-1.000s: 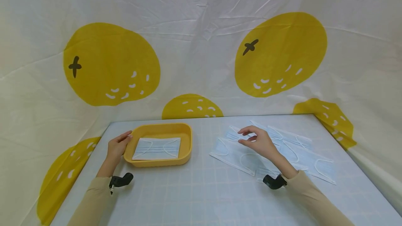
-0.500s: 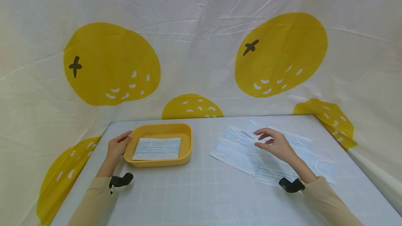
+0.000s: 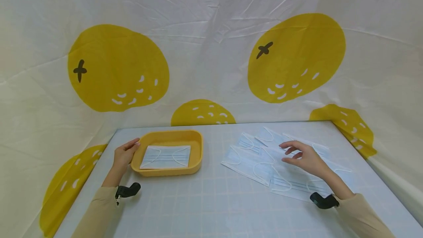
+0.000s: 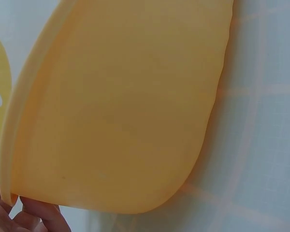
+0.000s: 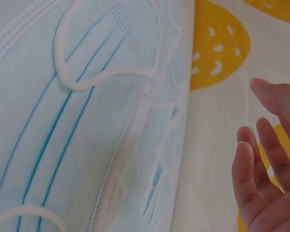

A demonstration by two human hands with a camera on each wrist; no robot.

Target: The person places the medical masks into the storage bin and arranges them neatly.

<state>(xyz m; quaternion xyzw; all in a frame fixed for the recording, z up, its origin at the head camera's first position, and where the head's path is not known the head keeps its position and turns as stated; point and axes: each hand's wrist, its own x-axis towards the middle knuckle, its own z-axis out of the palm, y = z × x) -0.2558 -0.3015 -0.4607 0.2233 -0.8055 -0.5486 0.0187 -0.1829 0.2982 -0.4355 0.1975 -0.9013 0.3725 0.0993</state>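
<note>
Across the right of the table (image 3: 211, 205), loose face masks (image 3: 287, 182) lie overlapping, and at the far left a yellow tray (image 3: 166, 172), whose outer wall fills the left wrist view, holds a flat mask (image 3: 166, 157) that only the head view shows. Over the loose face masks hovers the right hand (image 3: 305, 159), thumb and fingers apart, the gap plain in the right wrist view; the left hand (image 3: 123, 154) pinches the tray's left rim.

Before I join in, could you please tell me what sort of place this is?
Probably a curtained-off workspace: a patterned cloth hangs behind a table bearing a yellow tray and loose face masks.
</note>
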